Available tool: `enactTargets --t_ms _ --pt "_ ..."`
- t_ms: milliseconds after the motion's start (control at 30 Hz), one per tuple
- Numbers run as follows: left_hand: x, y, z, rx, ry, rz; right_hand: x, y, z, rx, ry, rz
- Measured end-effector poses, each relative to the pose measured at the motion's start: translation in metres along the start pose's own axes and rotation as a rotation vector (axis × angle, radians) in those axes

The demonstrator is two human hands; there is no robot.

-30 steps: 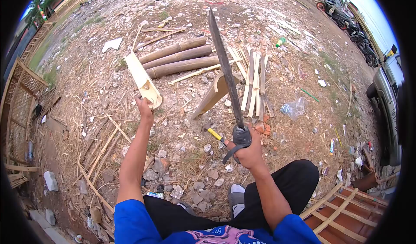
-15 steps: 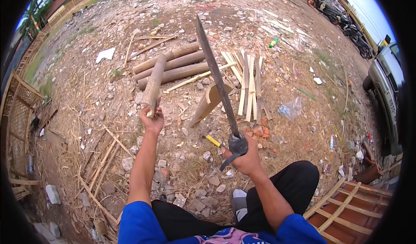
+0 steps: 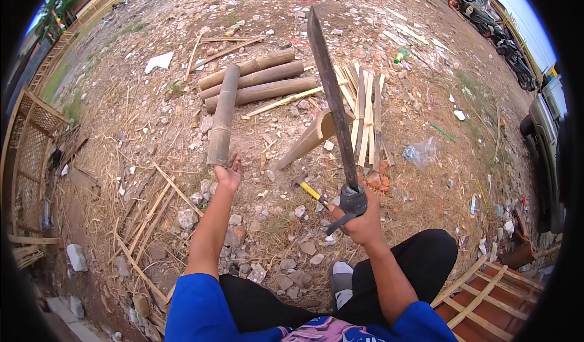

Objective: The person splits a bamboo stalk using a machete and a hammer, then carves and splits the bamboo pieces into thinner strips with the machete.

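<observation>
My right hand is closed around the black-wrapped handle of a machete, its long dark blade pointing up and away. At the near end of a bamboo piece, my left hand holds it from below, with some fingertips showing at its right side. The bamboo's far end overlaps several bamboo lengths stacked on the ground. Between the hands lie a split bamboo half and a hammer with a yellow grip. Split bamboo strips lie beyond the blade.
Rubble and dry straw cover the ground. A clear plastic bag lies to the right, with a wooden slatted frame at lower right. Loose sticks lie at left near a woven panel. A vehicle and motorcycles stand at right.
The bamboo piece in my left hand has changed tilt, its near end now facing me less. The machete blade has swung slightly right and more upright. The whole view has shifted a little.
</observation>
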State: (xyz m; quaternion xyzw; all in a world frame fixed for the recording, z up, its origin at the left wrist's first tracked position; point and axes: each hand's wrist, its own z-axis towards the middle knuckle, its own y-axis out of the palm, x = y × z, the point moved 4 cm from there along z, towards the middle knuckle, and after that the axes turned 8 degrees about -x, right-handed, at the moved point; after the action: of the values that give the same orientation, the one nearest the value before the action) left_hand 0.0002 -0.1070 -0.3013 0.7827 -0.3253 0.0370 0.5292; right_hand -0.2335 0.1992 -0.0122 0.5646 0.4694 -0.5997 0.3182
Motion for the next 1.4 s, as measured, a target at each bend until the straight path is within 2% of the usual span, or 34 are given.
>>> enactTargets --t_ms 133,300,367,433,500,567,600,667,767,867,967,1067,1133,1167,1200,1267,1300,1367,1400 --pt "-0.009 -0.031 0.011 0.090 -0.056 0.090 0.003 0.003 -0.001 0.003 0.017 0.007" --pt "-0.021 -0.021 -0.022 0.259 0.094 0.234 -0.002 0.003 -0.001 -0.001 0.015 -0.031" --pt "-0.032 -0.040 -0.023 0.433 -0.007 0.378 -0.002 0.004 0.001 0.020 0.006 -0.042" --pt "-0.038 -0.031 -0.046 0.474 -0.052 0.652 -0.002 0.006 -0.002 0.028 0.024 -0.043" --pt "-0.044 0.000 -0.069 0.359 -0.018 1.034 -0.006 0.006 0.000 0.012 0.047 -0.041" --pt "-0.047 0.034 -0.063 -0.247 0.378 1.501 -0.006 0.007 0.003 0.008 0.007 0.008" --pt "-0.046 0.088 -0.103 -0.580 0.583 1.708 -0.010 0.008 0.003 0.006 -0.027 -0.003" --pt "-0.041 0.159 -0.140 -0.959 0.897 1.737 -0.016 0.012 0.000 -0.006 -0.080 -0.005" --pt "-0.047 0.201 -0.143 -0.888 0.976 1.452 -0.012 0.018 -0.004 -0.022 -0.077 0.005" --pt "-0.061 0.231 -0.148 -0.859 0.540 1.336 -0.012 0.024 -0.009 0.000 -0.129 -0.019" --pt "-0.071 0.232 -0.133 -0.904 0.655 1.294 -0.011 0.022 -0.007 0.019 -0.167 0.027" --pt "-0.067 0.255 -0.150 -0.940 0.635 1.283 -0.013 0.019 -0.005 0.035 -0.168 0.073" --pt "-0.052 0.285 -0.175 -0.944 0.674 1.285 -0.043 0.016 -0.006 0.039 -0.255 0.110" --pt "-0.040 0.308 -0.197 -1.020 0.801 1.229 -0.070 0.013 -0.011 0.046 -0.277 0.084" --pt "-0.029 0.326 -0.214 -0.984 0.895 1.216 -0.088 0.009 -0.014 0.042 -0.284 0.075" --pt "-0.008 0.355 -0.245 -0.936 0.853 1.190 -0.134 0.004 -0.026 0.003 -0.379 0.038" --pt "0.005 0.369 -0.266 -0.944 0.964 1.164 -0.151 0.003 -0.032 -0.013 -0.396 0.028" --pt "0.022 0.383 -0.297 -0.956 1.193 1.099 -0.155 0.003 -0.035 -0.016 -0.419 0.034" --pt "0.020 0.376 -0.288 -0.978 1.169 1.107 -0.149 0.005 -0.032 -0.020 -0.414 0.049"
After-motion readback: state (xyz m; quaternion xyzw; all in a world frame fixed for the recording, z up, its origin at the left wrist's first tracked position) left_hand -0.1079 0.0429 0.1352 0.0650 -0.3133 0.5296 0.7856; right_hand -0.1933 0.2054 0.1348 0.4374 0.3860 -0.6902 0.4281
